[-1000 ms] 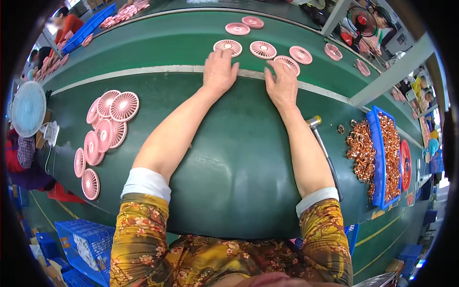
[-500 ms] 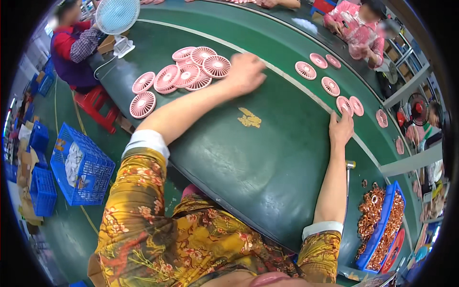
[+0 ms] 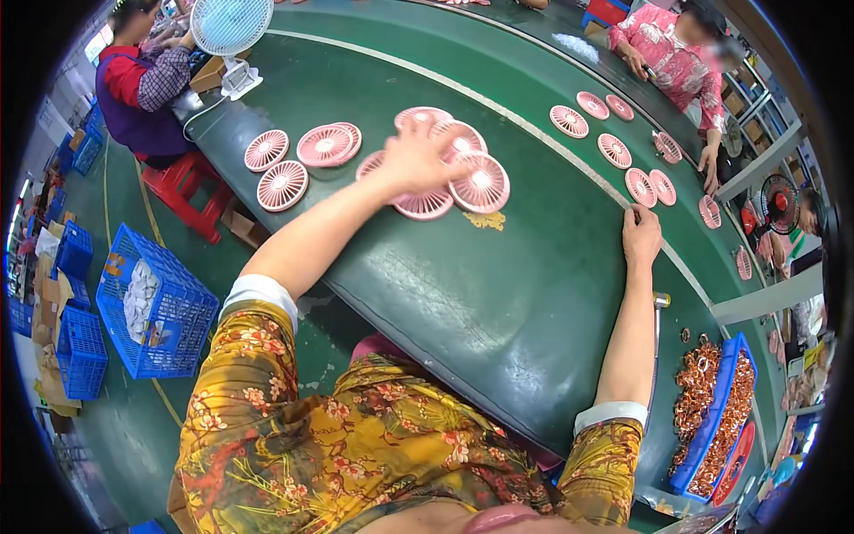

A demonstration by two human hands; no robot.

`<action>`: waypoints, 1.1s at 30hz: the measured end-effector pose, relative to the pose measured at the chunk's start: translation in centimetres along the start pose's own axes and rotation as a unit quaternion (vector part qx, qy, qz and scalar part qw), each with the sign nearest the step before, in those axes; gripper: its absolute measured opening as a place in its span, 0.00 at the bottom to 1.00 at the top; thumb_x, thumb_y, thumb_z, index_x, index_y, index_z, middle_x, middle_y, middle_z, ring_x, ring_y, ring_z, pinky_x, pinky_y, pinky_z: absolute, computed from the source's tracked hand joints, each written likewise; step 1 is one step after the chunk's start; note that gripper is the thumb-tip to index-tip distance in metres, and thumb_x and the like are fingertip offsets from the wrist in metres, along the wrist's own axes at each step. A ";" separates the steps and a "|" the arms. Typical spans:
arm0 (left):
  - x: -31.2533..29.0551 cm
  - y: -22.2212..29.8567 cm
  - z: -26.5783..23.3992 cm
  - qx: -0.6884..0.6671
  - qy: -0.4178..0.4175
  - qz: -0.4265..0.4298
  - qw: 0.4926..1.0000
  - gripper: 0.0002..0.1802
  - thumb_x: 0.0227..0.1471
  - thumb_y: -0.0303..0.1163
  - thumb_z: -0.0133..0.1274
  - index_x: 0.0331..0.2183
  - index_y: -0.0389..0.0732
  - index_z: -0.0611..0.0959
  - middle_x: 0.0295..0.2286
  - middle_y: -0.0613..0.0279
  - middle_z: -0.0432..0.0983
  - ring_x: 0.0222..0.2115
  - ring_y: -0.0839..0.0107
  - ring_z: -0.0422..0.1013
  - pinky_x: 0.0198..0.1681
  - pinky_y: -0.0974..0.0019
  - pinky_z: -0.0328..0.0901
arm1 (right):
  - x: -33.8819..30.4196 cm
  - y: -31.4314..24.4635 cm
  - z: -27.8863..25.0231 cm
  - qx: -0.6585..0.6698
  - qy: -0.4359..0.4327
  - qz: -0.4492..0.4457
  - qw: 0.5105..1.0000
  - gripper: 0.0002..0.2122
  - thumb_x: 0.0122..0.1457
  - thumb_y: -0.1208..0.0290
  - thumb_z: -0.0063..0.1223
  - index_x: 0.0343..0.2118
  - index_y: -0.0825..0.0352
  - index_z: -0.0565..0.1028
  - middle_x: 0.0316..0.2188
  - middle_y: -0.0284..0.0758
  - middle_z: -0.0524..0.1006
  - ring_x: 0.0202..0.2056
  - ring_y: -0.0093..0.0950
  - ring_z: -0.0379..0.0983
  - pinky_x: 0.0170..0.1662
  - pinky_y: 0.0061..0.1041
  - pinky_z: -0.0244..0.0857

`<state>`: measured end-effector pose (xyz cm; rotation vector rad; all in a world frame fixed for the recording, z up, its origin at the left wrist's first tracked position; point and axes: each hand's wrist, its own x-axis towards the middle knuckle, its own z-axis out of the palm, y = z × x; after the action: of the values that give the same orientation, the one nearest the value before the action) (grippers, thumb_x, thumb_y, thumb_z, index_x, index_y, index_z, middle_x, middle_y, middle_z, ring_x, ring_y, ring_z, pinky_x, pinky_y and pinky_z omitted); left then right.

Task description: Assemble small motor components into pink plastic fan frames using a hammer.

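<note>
Spread over a cluster of round pink slotted grilles [image 3: 481, 182], my left hand [image 3: 416, 162] is open, its palm and fingers covering parts of several of them. Left of it lie more pink grilles, two overlapping [image 3: 326, 145] and two single ones [image 3: 283, 185]. At the white line beside the belt rests my right hand [image 3: 641, 237], fingers bent and bunched, with nothing visible in them. Just beyond its fingertips, two pink grilles [image 3: 640, 187] lie on the green belt; I cannot tell whether the fingers touch the nearer one.
Farther along the belt [image 3: 516, 102] lie several pink grilles [image 3: 569, 121]. A blue tray [image 3: 722, 400] with copper-coloured rings stands at the right. Blue crates [image 3: 151, 311] stand on the left floor. A white fan [image 3: 233, 27] and co-workers [image 3: 680, 58] are at the far side.
My left hand has come down onto the grilles, and several have slid right and nearer, apart from the left ones. My right hand has drawn slightly back. A far co-worker's hand has lowered toward the belt.
</note>
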<state>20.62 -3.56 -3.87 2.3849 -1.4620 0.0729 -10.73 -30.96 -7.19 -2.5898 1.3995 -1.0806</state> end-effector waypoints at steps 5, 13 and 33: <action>-3.3 5.3 0.8 -0.099 -0.002 0.188 0.977 0.37 0.47 0.65 0.49 0.55 0.57 0.69 0.57 0.44 0.57 0.60 0.43 0.49 0.56 0.39 0.52 | -0.3 -0.3 -0.3 -0.034 -0.004 -0.014 0.999 0.11 0.57 0.65 0.49 0.34 0.65 0.79 0.33 0.42 0.78 0.37 0.42 0.74 0.42 0.39 0.67; -4.1 1.1 -4.1 -0.083 0.260 0.189 0.943 0.23 0.43 0.45 0.60 0.41 0.45 0.81 0.44 0.51 0.72 0.47 0.52 0.67 0.50 0.52 0.61 | -4.5 0.2 -3.5 0.090 -0.004 -0.050 0.995 0.08 0.57 0.68 0.51 0.33 0.67 0.78 0.32 0.43 0.78 0.36 0.42 0.75 0.41 0.35 0.68; 0.5 -16.7 1.0 -0.087 0.103 -0.034 0.990 0.36 0.51 0.53 0.54 0.54 0.37 0.71 0.53 0.47 0.66 0.53 0.52 0.64 0.57 0.56 0.57 | -11.0 9.8 -15.1 -0.224 -0.017 0.178 0.958 0.13 0.54 0.62 0.53 0.35 0.67 0.78 0.35 0.46 0.76 0.39 0.44 0.74 0.42 0.42 0.70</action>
<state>35.30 2.61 -9.07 2.2125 -1.2383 0.1630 -30.60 -24.14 -5.02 -2.4359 2.2092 -0.7302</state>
